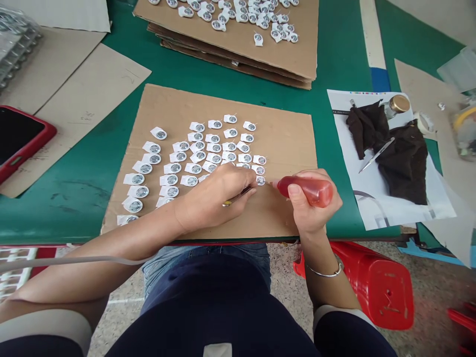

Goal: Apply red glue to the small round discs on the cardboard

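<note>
My left hand is closed around a slim tool with a yellowish end, perhaps tweezers; its tip is hidden behind the fingers. My right hand grips a red squeeze bottle lying nearly flat. The bottle's thin nozzle points left, at a small round silver-and-white piece; whether they touch I cannot tell. Several similar pieces with white tabs lie in loose columns on a cardboard sheet. My left hand and forearm cover some of them.
Behind lies a stack of cardboard bearing more such pieces. At right, dark cloths, metal tweezers and a gold-lidded jar rest on white paper. A red-cased phone lies left. A red stool stands below the table.
</note>
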`<action>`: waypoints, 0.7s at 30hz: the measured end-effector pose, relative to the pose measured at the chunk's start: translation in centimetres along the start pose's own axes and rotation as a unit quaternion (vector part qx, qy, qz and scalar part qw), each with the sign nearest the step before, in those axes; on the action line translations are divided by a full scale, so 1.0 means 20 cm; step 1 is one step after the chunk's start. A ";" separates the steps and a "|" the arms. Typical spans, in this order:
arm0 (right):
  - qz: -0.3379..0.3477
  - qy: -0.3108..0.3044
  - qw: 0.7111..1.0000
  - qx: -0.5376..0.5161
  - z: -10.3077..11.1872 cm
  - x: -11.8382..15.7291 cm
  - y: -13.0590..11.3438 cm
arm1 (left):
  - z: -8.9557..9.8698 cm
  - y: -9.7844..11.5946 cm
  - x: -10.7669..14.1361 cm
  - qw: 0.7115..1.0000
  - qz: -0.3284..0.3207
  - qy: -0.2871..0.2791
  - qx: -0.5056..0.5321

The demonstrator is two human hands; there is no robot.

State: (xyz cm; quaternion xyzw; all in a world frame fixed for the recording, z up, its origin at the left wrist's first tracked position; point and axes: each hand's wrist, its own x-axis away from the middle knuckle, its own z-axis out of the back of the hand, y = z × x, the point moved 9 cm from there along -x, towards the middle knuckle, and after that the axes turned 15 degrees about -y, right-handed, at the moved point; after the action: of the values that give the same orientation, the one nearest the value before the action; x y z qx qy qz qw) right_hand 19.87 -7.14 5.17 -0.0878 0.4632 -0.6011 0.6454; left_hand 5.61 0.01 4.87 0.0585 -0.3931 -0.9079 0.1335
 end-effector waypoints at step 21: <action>-0.006 -0.014 1.000 -0.025 -0.01 -0.01 0.01 | 0.01 -0.02 0.00 0.999 0.014 0.025 0.015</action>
State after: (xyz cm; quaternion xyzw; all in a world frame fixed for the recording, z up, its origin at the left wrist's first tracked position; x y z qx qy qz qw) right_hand 19.89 -6.93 5.07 -0.1149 0.4681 -0.5920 0.6459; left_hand 5.45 0.45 4.67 0.0780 -0.4040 -0.8982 0.1547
